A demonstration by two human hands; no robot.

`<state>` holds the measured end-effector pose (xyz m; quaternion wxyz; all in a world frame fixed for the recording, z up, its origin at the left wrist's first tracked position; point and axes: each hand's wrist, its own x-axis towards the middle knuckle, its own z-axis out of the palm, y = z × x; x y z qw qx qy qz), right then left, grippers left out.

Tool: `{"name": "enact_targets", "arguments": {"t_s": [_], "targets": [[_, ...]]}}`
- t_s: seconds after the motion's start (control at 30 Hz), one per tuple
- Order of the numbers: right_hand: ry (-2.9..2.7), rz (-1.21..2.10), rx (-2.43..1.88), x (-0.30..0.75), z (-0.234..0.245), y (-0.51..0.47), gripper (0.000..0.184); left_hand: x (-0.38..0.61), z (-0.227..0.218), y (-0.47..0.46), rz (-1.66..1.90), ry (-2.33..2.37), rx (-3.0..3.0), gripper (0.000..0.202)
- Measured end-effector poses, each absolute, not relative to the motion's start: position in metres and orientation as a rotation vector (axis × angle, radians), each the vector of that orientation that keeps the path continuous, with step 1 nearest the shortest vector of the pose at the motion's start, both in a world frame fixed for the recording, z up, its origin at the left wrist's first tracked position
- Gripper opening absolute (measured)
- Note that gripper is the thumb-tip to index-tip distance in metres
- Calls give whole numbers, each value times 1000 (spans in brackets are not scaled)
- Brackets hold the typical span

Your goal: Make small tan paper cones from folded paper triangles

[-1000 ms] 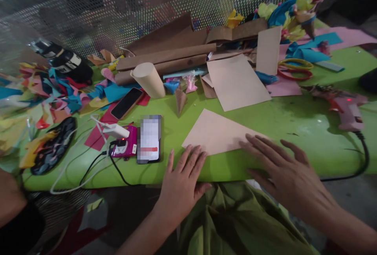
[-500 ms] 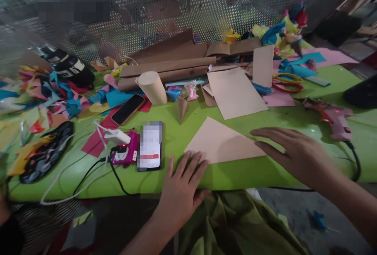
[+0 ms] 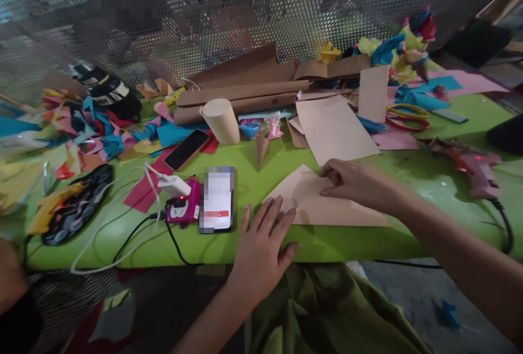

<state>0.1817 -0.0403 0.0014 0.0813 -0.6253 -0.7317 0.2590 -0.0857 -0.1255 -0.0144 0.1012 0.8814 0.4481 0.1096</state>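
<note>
Two hands on one sheet here. The tan triangular paper (image 3: 327, 213) lies flat on the green table (image 3: 429, 190), near the front edge and right in front of the person.

The left hand (image 3: 261, 239) comes up from below the table edge, palm down with its fingers spread wide. Its fingertips rest on the paper's left corner and the thumb sticks out to the right along the table edge.

The right hand (image 3: 353, 182) reaches in from the lower right on a long forearm laid across the table. It's knuckles up, with the fingers bent and bunched close together over the upper part of the paper, close to its peak. The fingertips touch the sheet, but I honestly can't tell if they're pinching it or just pressing down.

Other stuff around:
- a lit phone (image 3: 216, 200) just left of the left hand
- a pink power block (image 3: 183, 208) beside the phone
- a small paper cone (image 3: 261, 150) behind the sheet
- a bigger tan sheet (image 3: 335, 128) behind the right hand
- a glue gun (image 3: 474, 166) well off to the right
</note>
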Motion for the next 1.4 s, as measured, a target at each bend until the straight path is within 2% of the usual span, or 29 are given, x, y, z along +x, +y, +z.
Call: {"name": "enact_targets", "arguments": {"t_s": [0.1, 0.2, 0.3, 0.4, 0.5, 0.6, 0.67, 0.8, 0.87, 1.17, 1.4], "targets": [[-2205, 664, -1743, 182, 0, -41, 18, -84, -14, -123, 383, 1348, 2562, 46], [-2043, 816, -1659, 182, -7, -40, 19, -84, -15, -121, 507, 1370, 2489, 47], [-1726, 1151, -1516, 181, -8, -37, 37, -83, -15, -117, 698, 1390, 2351, 50], [-1459, 1256, -1380, 182, 1, -34, 62, -77, -12, -109, 1007, 1417, 2067, 61], [-1269, 1212, -1318, 186, 13, -30, 65, -66, -7, -92, 1294, 1372, 1600, 76], [-1144, 1192, -1242, 194, 18, -26, 62, -53, -2, -66, 1312, 1180, 1154, 84], [-1105, 1202, -1206, 199, 18, -23, 60, -44, 2, -50, 1269, 1063, 978, 75], [-1044, 1188, -1187, 205, 13, -18, 54, -34, 7, -30, 1195, 1061, 902, 37], [-999, 1196, -1181, 206, 9, -17, 51, -31, 7, -27, 1190, 1084, 903, 28], [-973, 1372, -1262, 204, -2, -21, 42, -30, -3, -30, 1227, 1154, 942, 19], [-978, 1361, -1226, 202, -6, -26, 38, -32, 0, -32, 1245, 1178, 942, 19]]}}
